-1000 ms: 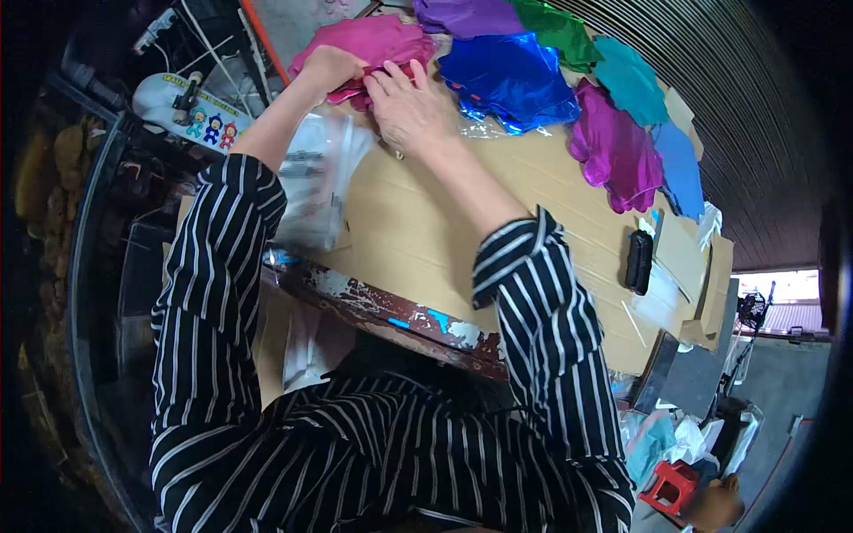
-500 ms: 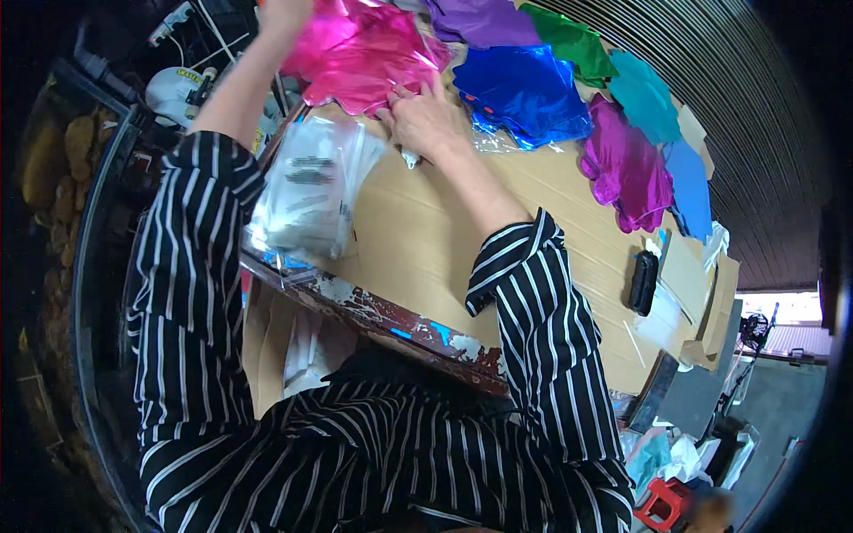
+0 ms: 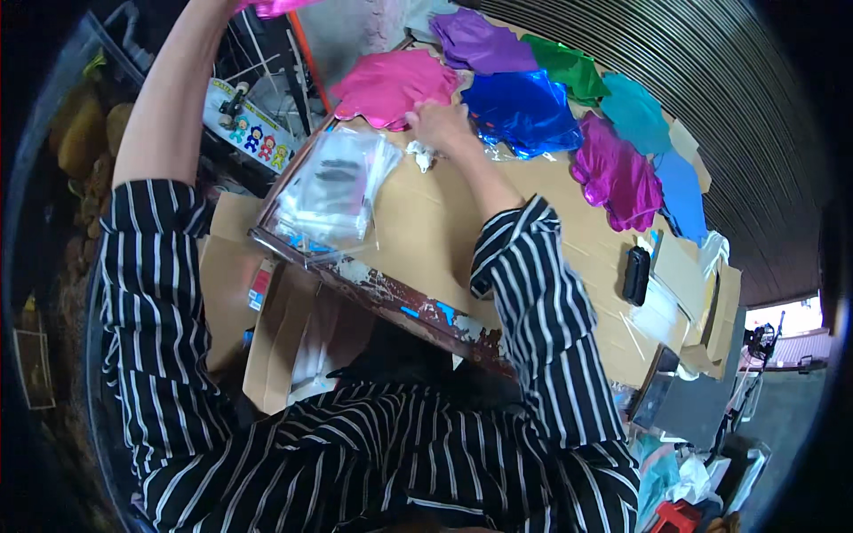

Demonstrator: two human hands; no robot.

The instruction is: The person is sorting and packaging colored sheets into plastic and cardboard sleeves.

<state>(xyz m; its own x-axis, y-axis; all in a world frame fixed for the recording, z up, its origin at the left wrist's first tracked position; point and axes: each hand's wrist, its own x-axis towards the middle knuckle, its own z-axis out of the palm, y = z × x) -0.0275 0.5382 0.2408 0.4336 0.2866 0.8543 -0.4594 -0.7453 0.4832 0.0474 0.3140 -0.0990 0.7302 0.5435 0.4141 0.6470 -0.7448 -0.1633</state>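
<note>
My right hand [image 3: 441, 127] rests at the near right edge of a pile of pink foil sheets [image 3: 391, 87]. Its fingers look laid on the pile rather than wrapped round it, though slightly blurred. A small white object [image 3: 422, 157] lies on the cardboard just below that hand. My left forearm [image 3: 173, 107] reaches up past the upper edge, so the hand itself is hidden from view. Part of a shiny pink foil sheet [image 3: 277, 7] shows beside that wrist; whether the left hand grips it cannot be seen. A stack of clear plastic bags [image 3: 327, 191] lies near the table's left corner.
Foil piles in purple [image 3: 484, 43], green [image 3: 569, 67], blue [image 3: 524, 111], teal [image 3: 635, 111], magenta [image 3: 619, 178] and light blue [image 3: 682, 200] line the far side. A black case [image 3: 636, 276] lies on the right. An open carton [image 3: 271, 342] stands below the table's worn edge.
My left arm has swung up and left, with pink foil now beside the wrist, away from the pile. The pink pile is more fully exposed. My right hand stays at its edge.
</note>
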